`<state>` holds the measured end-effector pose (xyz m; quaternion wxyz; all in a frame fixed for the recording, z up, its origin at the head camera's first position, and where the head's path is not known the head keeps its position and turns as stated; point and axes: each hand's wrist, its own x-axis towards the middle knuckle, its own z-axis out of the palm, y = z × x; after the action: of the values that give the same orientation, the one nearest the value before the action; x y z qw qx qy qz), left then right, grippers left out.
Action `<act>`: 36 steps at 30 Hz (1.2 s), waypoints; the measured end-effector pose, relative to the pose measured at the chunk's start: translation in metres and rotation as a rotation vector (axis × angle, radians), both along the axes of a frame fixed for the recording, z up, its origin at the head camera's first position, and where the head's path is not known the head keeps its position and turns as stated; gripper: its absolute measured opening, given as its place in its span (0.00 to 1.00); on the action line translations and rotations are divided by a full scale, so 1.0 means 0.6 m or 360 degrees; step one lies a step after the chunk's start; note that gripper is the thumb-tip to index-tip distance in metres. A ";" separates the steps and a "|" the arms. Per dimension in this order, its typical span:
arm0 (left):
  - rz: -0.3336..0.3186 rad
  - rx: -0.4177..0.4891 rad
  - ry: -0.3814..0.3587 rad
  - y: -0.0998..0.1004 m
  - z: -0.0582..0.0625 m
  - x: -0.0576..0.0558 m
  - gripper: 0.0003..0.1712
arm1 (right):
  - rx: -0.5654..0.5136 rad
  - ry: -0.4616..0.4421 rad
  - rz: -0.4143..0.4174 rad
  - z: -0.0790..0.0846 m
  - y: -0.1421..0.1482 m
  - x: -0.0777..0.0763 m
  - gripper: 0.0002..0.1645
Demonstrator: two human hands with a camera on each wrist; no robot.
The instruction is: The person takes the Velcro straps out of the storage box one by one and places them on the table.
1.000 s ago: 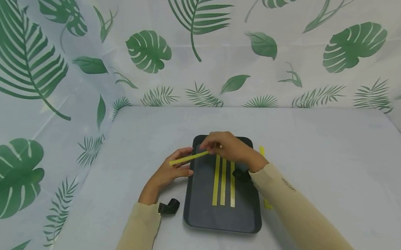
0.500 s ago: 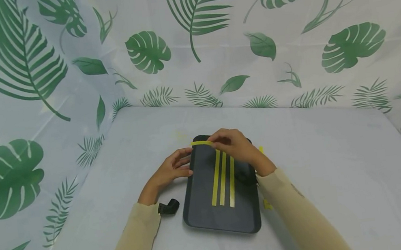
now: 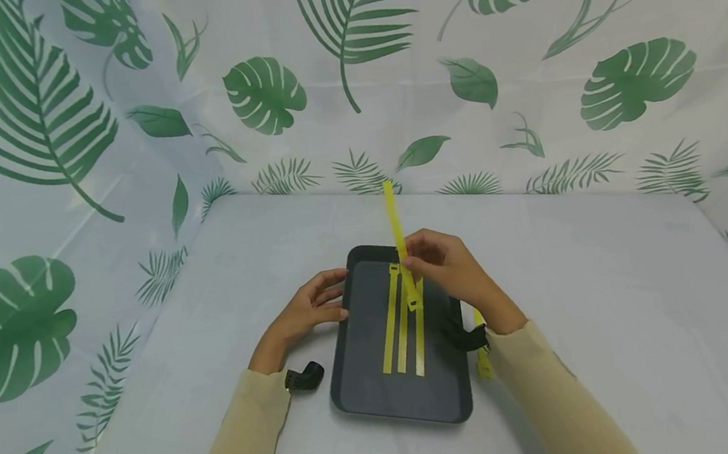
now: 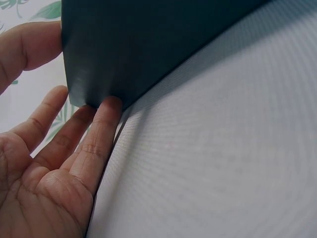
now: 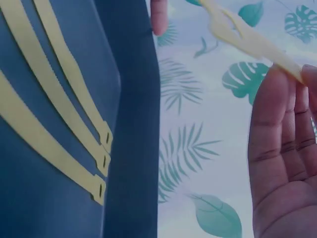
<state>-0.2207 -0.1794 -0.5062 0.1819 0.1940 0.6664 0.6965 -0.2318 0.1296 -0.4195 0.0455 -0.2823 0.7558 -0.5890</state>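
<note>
My right hand [image 3: 453, 266] pinches a yellow cable tie [image 3: 393, 216] above the far half of a dark tray [image 3: 372, 400]. The tie stands nearly upright in the head view, its slotted head low and its tail pointing away. On the tray floor, three more yellow cable ties [image 5: 54, 94] lie side by side, their slotted heads at the far end. My left hand [image 3: 304, 309] is at the tray's left side; in the left wrist view its extended fingers [image 4: 94, 148] touch the outer wall.
Right of the tray, partly behind my right wrist, another yellow piece with a slotted end [image 3: 484, 367] lies on the white tabletop [image 3: 587, 322]. A leaf-printed cloth [image 3: 302, 145] rises behind and at the left. Black wrist cameras [image 3: 306, 376] sit by the sleeves.
The held tie has swung from lying crosswise near the left hand to pointing away, nearly upright. My right hand has shifted right with it; the left hand keeps its place.
</note>
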 end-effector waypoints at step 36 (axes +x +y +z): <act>0.0007 -0.0014 0.0015 0.004 0.005 0.010 0.50 | -0.0134 -0.0151 -0.0332 -0.019 0.162 0.117 0.18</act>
<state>-0.2149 -0.1771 -0.5033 0.1781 0.1952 0.6707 0.6930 -0.1614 0.2268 -0.4309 0.0077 -0.1757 0.7526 -0.6346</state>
